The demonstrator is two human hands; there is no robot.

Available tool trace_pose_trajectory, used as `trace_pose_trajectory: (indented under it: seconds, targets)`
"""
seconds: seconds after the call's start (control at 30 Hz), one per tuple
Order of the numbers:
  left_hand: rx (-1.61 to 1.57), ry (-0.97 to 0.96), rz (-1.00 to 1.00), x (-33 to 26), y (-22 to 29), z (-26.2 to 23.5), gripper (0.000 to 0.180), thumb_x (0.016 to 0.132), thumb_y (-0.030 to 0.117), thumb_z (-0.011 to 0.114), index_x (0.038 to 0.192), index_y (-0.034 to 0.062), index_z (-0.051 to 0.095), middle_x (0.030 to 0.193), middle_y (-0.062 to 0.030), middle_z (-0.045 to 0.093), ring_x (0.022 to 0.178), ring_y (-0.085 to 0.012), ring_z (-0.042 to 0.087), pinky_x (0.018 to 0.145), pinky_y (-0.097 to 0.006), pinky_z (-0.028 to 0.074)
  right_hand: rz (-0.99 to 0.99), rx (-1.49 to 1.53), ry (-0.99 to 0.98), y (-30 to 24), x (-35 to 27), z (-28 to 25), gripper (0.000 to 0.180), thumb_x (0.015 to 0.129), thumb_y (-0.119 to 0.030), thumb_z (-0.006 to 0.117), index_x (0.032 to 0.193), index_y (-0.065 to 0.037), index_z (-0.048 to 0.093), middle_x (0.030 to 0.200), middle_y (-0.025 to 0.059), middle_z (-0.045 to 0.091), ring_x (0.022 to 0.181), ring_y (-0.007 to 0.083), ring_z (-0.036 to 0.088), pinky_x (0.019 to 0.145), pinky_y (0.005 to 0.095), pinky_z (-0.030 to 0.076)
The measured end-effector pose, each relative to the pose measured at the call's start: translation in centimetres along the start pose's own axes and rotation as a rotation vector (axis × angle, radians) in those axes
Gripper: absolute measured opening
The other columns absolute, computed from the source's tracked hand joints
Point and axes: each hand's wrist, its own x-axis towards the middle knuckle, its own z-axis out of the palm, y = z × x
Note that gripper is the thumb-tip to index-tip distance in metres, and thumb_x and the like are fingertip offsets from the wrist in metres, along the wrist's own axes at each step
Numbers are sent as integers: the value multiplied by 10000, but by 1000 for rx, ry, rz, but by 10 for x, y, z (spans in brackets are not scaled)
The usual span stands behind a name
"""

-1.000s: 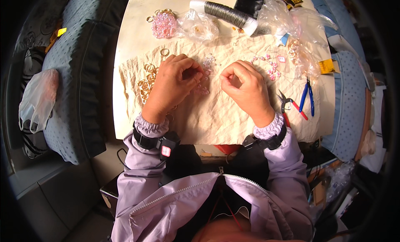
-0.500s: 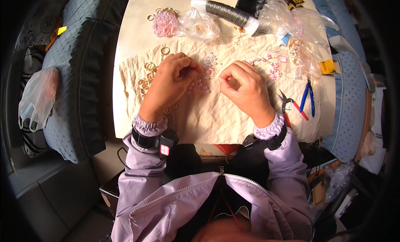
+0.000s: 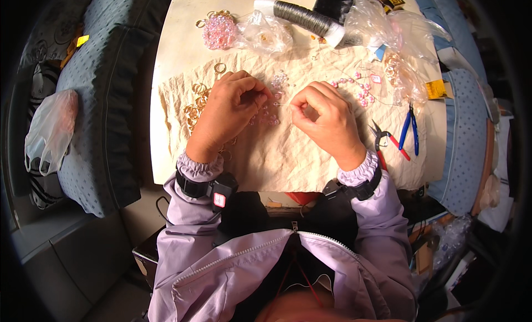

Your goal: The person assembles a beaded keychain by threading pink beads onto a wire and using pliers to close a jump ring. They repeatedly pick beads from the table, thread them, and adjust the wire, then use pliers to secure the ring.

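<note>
My right hand [image 3: 327, 117] is closed in a pinch on a thin pale wire [image 3: 282, 104], which runs left across the gap toward my other hand. My left hand [image 3: 228, 108] is also pinched, thumb against forefinger; what lies between those fingertips is too small to make out. Loose pink and clear beads [image 3: 280, 79] are scattered on the cloth [image 3: 277, 156] between and beyond the hands. Gold-coloured rings [image 3: 194, 108] lie in a heap beside my left hand, partly covered by it. Past my right hand, small pink bead flowers [image 3: 363, 95] rest among thin wires.
Red-handled cutters [image 3: 379, 136] and blue-handled pliers [image 3: 409, 131] lie right of my right wrist. Along the back are a cluster of pink beads [image 3: 219, 32], a clear plastic bag [image 3: 266, 34], a spool of grey wire [image 3: 305, 18] and a bag of gold pieces [image 3: 404, 78].
My left hand has shifted very slightly to the right, and its fingertips sit a little nearer the wire. The right hand has barely moved and keeps its pinch.
</note>
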Motion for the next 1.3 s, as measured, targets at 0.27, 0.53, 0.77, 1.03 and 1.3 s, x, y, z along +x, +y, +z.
trace_pose_trajectory:
  seconds: [0.27,0.53,0.77,1.03,1.3]
  targets:
    - [22,17,47,1,0,0,83,937,22,797,1019,10,790,949,-59,657,964,-207,614,850,-326,524,-1,-49,-1,2,-1,0,177,855,-34,778,878,-81,610,868,65,646,837,281,684,736,408,569]
    - [64,0,66,3,2,2,78,910,32,824,986,25,805,940,-67,685,940,-242,617,830,-353,521,22,-27,-10,1,-1,-2,181,837,-15,780,879,-69,612,861,71,642,826,284,674,743,405,558]
    - [34,12,55,2,-1,3,74,930,16,805,1003,12,794,942,-60,650,914,-208,630,813,-327,525,36,27,-4,-3,0,-2,158,842,28,765,868,-42,626,845,88,642,820,298,667,752,396,541]
    - [-47,2,-3,1,-3,3,69,944,5,790,1012,5,779,976,-59,635,919,-179,631,807,-303,527,49,13,-11,-2,-1,-3,167,842,25,762,860,-45,612,827,80,624,796,284,656,733,394,538]
    - [27,45,95,3,-1,5,83,862,56,838,934,53,796,899,-83,684,906,-295,627,828,-402,514,24,-21,-20,2,-2,0,193,842,-33,782,871,-81,598,855,64,634,827,276,677,726,410,561]
